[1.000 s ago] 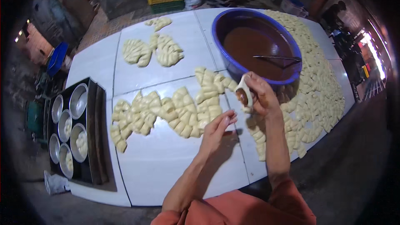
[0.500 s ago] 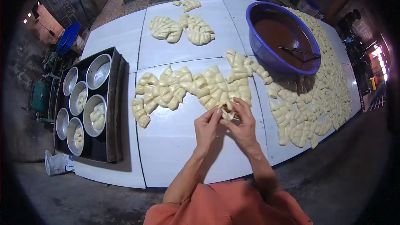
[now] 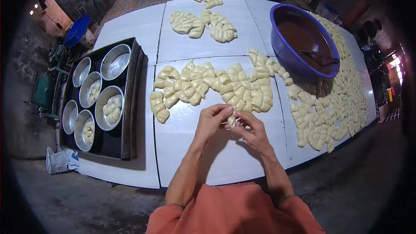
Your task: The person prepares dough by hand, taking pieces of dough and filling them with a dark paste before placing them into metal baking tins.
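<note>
A small piece of pale dough (image 3: pixel 232 121) is pinched between the fingertips of my two hands, above the white table. My left hand (image 3: pixel 212 123) grips it from the left, thumb and fingers pressed together. From the other side my right hand (image 3: pixel 252 130) closes on the same piece, its fingers curled. Part of the dough is hidden by the fingers. Just beyond my hands lies a patch of cut dough pieces (image 3: pixel 234 86), packed edge to edge. Several round metal tins (image 3: pixel 115 62) stand in a black tray (image 3: pixel 130 104) at the left, some with dough balls inside.
A purple basin (image 3: pixel 277 43) of brown liquid (image 3: pixel 299 34), with a dark stick-like tool (image 3: pixel 318 55) in it, stands at the back right. Many dough pieces (image 3: pixel 320 117) spread around it. More dough (image 3: pixel 187 22) lies at the far side of the table (image 3: pixel 190 147).
Both hands have drawn slightly toward me with the dough piece, away from the dough patch. The fingers now close more tightly around it. The whole view has shifted a little.
</note>
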The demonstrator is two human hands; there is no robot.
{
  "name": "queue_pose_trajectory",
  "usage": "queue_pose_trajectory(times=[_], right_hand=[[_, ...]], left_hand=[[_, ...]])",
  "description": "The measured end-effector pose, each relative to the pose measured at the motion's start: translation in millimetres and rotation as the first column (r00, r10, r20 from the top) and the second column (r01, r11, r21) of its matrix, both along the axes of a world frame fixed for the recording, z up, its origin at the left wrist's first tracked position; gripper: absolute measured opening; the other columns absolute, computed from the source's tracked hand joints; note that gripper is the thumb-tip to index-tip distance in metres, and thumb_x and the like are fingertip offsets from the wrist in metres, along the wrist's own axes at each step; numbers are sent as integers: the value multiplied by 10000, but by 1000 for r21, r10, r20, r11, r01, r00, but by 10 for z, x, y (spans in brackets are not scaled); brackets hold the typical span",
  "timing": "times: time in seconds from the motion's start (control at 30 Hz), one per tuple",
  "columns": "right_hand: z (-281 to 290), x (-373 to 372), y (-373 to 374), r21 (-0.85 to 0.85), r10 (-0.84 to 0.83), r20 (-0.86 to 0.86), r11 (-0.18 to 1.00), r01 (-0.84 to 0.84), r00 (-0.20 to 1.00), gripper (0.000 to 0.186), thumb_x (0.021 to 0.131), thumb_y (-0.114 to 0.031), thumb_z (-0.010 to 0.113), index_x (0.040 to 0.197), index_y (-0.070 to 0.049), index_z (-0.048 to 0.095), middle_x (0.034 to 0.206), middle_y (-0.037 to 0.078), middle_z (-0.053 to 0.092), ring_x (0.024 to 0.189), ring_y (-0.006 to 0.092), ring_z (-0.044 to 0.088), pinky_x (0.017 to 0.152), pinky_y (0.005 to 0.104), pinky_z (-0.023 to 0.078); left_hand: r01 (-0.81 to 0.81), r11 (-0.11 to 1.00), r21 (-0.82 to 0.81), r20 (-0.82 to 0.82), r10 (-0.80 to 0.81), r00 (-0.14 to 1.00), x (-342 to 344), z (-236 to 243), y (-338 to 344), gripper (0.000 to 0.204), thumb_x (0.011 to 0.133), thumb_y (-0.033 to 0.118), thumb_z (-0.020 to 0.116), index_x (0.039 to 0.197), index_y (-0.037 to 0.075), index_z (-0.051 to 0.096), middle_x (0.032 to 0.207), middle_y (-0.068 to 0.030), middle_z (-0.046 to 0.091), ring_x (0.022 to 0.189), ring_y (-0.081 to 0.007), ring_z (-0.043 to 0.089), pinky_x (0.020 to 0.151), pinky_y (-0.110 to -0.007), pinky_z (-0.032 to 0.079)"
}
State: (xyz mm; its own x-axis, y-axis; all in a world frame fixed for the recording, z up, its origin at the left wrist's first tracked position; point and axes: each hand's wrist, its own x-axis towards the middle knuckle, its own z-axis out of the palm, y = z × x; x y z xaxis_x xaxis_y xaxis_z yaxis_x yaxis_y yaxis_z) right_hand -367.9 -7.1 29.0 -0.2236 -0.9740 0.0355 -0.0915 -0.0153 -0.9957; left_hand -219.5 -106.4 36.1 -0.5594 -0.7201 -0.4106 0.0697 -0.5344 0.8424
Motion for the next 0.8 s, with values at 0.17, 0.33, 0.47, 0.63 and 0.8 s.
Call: queue_pose_trajectory(times=[0.17, 0.33, 0.47, 0.63, 0.8], right_hand=[[-95, 42, -52, -324, -181, -155, 938, 123, 971, 162, 905, -51, 685, 1058, -12, 651, 1033, 101, 638, 845, 177, 621, 724, 278, 503], [-136, 228, -124, -413, -450, -167, 840, 352, 877, 152, 891, -84, 724, 973, -17, 615, 911, 113, 635, 693, 184, 612, 626, 309, 496], [-139, 177, -108, -368, -446, -266, 866, 337, 855, 166, 868, -123, 759, 845, -19, 633, 713, 70, 610, 624, 154, 591, 566, 319, 466], [-64, 170, 19, 76, -313, -190, 940, 332, 931, 116, 901, -109, 717, 931, -9, 666, 770, 73, 634, 678, 110, 602, 595, 288, 478], [-105, 217, 353, 184, -47, 7, 982, 45, 999, 207, 927, -177, 689, 1050, -11, 673, 932, 80, 675, 818, 136, 657, 726, 285, 530]], left_hand=[[-10, 993, -122, -143, -7, 990, 22, -113, 174, 281, 921, 144, 690, 1168, 9, 677, 1056, -82, 699, 891, -145, 674, 712, -290, 605], [16, 993, -117, -169, -36, 985, 6, -161, 278, 248, 944, 104, 650, 1172, 9, 676, 1077, -74, 693, 894, -142, 669, 755, -304, 603], [28, 980, -196, -71, -43, 997, 42, -148, 416, 245, 963, 144, 644, 1149, -11, 683, 997, -60, 701, 856, -100, 647, 746, -256, 555], [-22, 999, -43, -65, 19, 998, 91, -94, 400, 307, 999, 236, 608, 1068, -51, 693, 891, -55, 698, 806, -81, 639, 716, -232, 525], [254, 949, -185, 355, -177, 918, 358, 44, 419, 365, 1008, 308, 557, 1113, -16, 691, 942, -146, 714, 837, -275, 696, 779, -326, 540]])
